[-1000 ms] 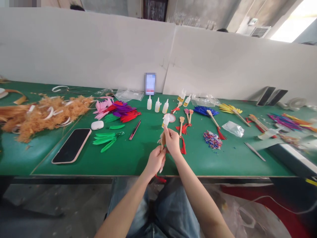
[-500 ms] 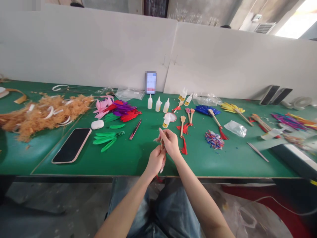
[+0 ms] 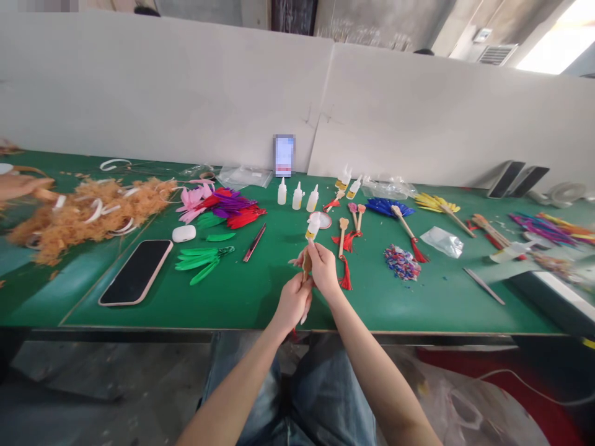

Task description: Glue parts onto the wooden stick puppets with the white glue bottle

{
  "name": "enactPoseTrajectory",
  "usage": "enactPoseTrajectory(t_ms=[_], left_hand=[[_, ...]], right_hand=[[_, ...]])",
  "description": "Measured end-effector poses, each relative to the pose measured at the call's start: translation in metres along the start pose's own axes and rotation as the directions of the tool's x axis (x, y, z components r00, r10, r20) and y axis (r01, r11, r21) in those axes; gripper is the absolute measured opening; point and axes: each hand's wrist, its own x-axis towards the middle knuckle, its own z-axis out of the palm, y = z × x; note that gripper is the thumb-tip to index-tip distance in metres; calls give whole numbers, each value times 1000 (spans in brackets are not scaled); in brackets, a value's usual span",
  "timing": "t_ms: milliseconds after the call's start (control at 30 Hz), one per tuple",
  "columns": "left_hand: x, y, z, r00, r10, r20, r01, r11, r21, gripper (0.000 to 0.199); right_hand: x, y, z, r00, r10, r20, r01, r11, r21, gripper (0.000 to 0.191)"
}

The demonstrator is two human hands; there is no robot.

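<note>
My left hand (image 3: pixel 294 300) is closed round the lower part of a small wooden fan handle (image 3: pixel 307 262) above the table's front edge. Red tassel threads show below that hand. My right hand (image 3: pixel 324 265) is closed at the handle's wider top, thumb and fingers pressed on it; the fingertips are partly hidden. Just beyond the fingers stands a white glue bottle (image 3: pixel 313 228) with a yellow label, beside a small round dish (image 3: pixel 324 221). Another wooden handle (image 3: pixel 343 238) with a red tassel lies to the right of my hands.
Green feathers (image 3: pixel 199 259), a craft knife (image 3: pixel 255 243) and a phone (image 3: pixel 136 272) lie left. Three bottles (image 3: pixel 297 197) stand behind. Right are a blue feather fan (image 3: pixel 388 206), a bead pile (image 3: pixel 402 261) and tweezers (image 3: pixel 483 286). A co-worker's hand (image 3: pixel 21 186) touches orange fluffy trim (image 3: pixel 93 217).
My right hand's fingers have shifted slightly, and more of the handle's wooden top shows between my hands. A co-worker's hand has come in at the far left, onto the orange trim.
</note>
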Motion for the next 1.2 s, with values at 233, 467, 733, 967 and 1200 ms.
enactPoseTrajectory(t_ms=[233,467,733,967,1200], left_hand=[[-1,3,-1,999,-28,18,29,997,-69,26],[-1,1,-1,1000,-26,-1,26,999,-39,24],[-4,8,-2,998,-58,33,62,989,-137,28],[-2,10,-5,996,-51,75,66,973,-220,32],[-1,7,-5,995,-50,82,64,980,-190,34]], right_hand=[[1,-2,-2,996,43,75,-51,993,104,49],[1,-6,-3,997,13,74,-14,1000,3,45],[3,-5,-3,987,79,142,-92,992,83,50],[3,-7,-6,967,140,211,-183,964,196,52],[5,-14,-6,987,133,85,-132,991,-14,43]])
